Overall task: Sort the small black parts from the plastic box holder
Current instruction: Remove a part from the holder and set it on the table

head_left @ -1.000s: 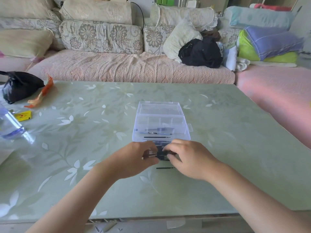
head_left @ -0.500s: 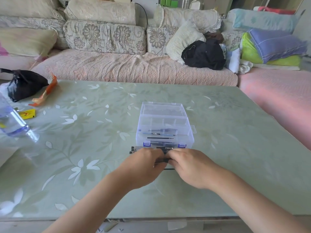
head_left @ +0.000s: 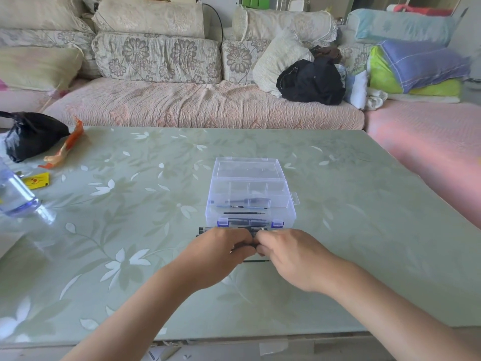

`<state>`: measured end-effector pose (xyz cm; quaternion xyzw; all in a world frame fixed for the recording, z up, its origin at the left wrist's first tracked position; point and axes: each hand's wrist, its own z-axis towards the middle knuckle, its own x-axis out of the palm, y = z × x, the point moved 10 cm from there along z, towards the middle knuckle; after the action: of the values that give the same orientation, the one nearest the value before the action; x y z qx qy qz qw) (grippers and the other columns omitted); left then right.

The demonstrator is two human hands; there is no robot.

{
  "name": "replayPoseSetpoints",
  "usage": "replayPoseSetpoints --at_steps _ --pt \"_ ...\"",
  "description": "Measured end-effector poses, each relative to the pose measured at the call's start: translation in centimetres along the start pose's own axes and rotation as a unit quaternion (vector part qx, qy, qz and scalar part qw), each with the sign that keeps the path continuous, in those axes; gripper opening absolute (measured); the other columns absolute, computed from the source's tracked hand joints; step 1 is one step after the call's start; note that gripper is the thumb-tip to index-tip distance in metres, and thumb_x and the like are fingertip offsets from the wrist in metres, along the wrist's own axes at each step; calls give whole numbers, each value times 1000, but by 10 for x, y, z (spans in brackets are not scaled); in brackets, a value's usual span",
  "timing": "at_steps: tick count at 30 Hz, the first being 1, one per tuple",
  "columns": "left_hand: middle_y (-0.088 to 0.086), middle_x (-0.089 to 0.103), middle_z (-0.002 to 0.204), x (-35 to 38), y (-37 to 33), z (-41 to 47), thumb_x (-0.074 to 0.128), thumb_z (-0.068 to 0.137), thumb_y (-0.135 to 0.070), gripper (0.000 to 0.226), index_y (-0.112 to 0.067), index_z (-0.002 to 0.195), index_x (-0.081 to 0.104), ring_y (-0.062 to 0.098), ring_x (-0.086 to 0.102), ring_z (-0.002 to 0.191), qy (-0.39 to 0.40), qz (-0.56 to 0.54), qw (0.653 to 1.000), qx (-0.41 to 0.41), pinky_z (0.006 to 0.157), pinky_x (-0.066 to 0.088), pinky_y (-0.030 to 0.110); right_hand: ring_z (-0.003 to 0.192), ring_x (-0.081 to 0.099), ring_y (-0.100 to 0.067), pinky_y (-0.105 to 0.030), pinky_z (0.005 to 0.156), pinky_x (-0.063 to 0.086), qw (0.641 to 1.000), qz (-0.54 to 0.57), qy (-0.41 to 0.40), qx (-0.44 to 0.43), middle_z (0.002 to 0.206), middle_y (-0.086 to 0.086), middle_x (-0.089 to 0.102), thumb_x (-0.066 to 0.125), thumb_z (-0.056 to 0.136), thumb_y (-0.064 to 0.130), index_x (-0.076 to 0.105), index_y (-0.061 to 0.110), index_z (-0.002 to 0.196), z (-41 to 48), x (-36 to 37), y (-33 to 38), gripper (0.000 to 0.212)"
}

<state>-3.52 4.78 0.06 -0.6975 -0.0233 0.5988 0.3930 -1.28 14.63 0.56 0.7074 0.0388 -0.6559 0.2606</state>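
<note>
We find the left hand (head_left: 221,252) and right hand (head_left: 289,256) both curled, pinching a small black part (head_left: 242,247) between them just before the clear compartment box (head_left: 250,194); we advise a straight, gentle pull, sparing the thin black rod (head_left: 257,261) farther before that box.

Bare table (head_left: 364,230) either side of the clear box (head_left: 250,188), easy way in there. Dead ahead the box blocks things, left hand (head_left: 221,247) and right hand (head_left: 289,254) bunched on the black parts (head_left: 257,228) just in front of it; a black bag (head_left: 31,134) and bottle (head_left: 13,196) crowd the far-left edge.
</note>
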Motion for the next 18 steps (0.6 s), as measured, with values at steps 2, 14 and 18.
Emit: replayPoseSetpoints --at_steps 2,14,18 --pt "-10 63 74 0 0 1 55 93 -36 11 -37 87 64 -1 48 56 0 7 1000 1 50 35 13 72 49 -26 -39 65 42 1000 0 -6 0 76 1 55 38 99 26 49 17 89 -1 0 -1 18" --pt "-12 61 74 2 2 9 54 93 -45 14 -33 92 61 7 50 63 0 75 997 8 54 35 19 93 55 -14 -32 75 42 999 29 -14 18 103 13 64 39 99 49 49 33 119 -11 -4 -17 28" --pt "-16 64 85 -6 15 11 55 91 -46 12 -37 97 61 10 58 77 0 86 996 -20 70 50 26 92 54 -15 -31 78 43 998 22 -13 66 99 12 59 41 93 24 44 29 105 -16 -5 -42 14"
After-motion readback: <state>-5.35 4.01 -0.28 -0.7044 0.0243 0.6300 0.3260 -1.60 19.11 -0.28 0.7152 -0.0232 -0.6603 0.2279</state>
